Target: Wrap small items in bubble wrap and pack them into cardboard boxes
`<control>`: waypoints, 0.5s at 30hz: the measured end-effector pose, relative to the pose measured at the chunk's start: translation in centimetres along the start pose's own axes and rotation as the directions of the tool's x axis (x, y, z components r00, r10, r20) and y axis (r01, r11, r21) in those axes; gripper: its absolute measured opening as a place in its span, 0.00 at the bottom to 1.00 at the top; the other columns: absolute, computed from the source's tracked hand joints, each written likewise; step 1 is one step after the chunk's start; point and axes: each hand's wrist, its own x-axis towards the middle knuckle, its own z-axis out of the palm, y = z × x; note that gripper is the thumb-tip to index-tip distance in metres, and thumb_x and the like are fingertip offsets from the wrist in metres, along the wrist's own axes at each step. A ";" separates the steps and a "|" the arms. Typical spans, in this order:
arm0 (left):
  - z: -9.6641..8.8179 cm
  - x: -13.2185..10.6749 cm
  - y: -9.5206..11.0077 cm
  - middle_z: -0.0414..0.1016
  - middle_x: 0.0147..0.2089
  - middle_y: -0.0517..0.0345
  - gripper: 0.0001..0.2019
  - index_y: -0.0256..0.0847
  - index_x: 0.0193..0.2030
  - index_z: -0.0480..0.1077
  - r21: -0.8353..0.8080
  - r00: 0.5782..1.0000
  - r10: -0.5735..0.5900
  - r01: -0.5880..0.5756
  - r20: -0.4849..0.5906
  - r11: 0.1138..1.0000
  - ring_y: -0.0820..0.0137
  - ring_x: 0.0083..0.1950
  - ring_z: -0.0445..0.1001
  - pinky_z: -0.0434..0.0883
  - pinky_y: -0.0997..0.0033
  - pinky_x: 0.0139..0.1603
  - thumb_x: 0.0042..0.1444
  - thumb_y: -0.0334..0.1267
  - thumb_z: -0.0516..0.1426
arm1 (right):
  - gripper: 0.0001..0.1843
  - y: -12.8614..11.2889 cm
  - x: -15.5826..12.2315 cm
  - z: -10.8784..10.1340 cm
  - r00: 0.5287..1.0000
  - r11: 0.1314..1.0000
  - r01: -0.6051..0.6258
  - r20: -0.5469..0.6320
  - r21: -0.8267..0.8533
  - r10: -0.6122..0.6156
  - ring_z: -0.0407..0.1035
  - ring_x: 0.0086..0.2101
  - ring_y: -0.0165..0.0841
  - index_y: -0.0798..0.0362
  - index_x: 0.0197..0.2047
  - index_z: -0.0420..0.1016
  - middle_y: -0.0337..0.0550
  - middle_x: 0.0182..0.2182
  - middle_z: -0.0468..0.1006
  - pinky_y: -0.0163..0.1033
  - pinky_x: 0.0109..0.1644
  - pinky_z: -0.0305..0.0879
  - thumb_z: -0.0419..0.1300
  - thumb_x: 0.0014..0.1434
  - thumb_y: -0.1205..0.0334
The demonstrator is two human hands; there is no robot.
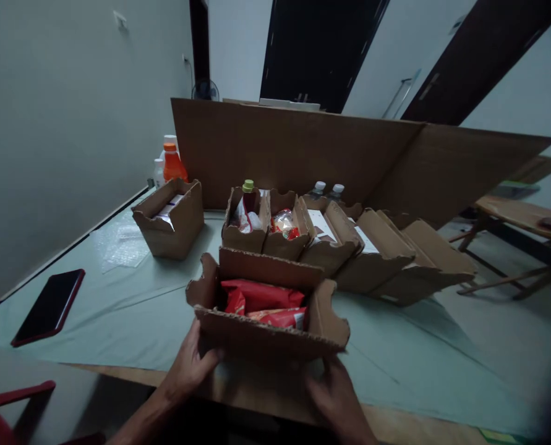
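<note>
An open cardboard box (261,330) with red snack packets (266,300) inside is at the table's front edge, between my two hands. My left hand (194,361) grips its near left corner, the thumb against the front wall and the other fingers hidden behind the side. At the lower right corner, my right hand (335,389) holds the same box; blur and shadow hide part of its fingers. Just behind stands a row of similar boxes, among them one with a green-capped bottle (248,185) and one with a clear and red packet (285,224).
A separate cardboard box (177,225) stands at the left, near bubble wrap (122,241) and a phone (49,307). Orange-capped (174,164) and white-capped bottles are behind it. A tall cardboard panel (284,145) borders the table's back. A red chair (6,408) is at lower left.
</note>
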 end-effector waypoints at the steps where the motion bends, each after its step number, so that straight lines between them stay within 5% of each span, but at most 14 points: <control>1: 0.7 1.2 0.5 0.71 0.63 0.43 0.34 0.37 0.66 0.61 0.005 0.999 0.028 -0.028 0.018 1.000 0.50 0.66 0.67 0.66 0.51 0.66 0.53 0.46 0.61 | 0.20 0.1 1.6 -0.2 0.999 1.000 0.004 -0.054 0.006 -0.003 0.77 0.40 0.46 0.52 0.41 0.79 0.52 0.39 0.84 0.47 0.45 0.75 0.62 0.53 0.46; 4: 2.8 5.2 1.8 0.67 0.66 0.42 0.36 0.37 0.67 0.58 -0.003 0.996 0.062 -0.062 0.070 0.998 0.51 0.68 0.64 0.62 0.51 0.69 0.53 0.43 0.61 | 0.20 1.1 5.7 -1.1 0.989 0.999 -0.009 -0.146 0.051 0.016 0.77 0.36 0.44 0.54 0.39 0.77 0.52 0.37 0.84 0.45 0.41 0.74 0.61 0.51 0.46; 7: 4.1 7.5 1.7 0.64 0.69 0.41 0.38 0.37 0.70 0.54 -0.046 0.993 0.064 -0.060 0.103 0.997 0.52 0.70 0.62 0.59 0.50 0.71 0.53 0.39 0.59 | 0.27 2.6 7.2 -1.3 0.978 0.996 -0.025 -0.203 0.090 0.043 0.78 0.38 0.43 0.56 0.49 0.75 0.54 0.41 0.83 0.45 0.43 0.74 0.60 0.54 0.45; 15: 4.5 6.0 -1.0 0.59 0.73 0.42 0.38 0.39 0.73 0.51 0.091 0.998 0.037 -0.041 0.045 0.995 0.53 0.74 0.57 0.54 0.46 0.74 0.54 0.34 0.56 | 0.31 7.3 3.7 1.6 0.975 0.996 -0.079 -0.205 0.038 0.085 0.74 0.53 0.49 0.56 0.56 0.75 0.56 0.53 0.80 0.53 0.57 0.71 0.58 0.57 0.42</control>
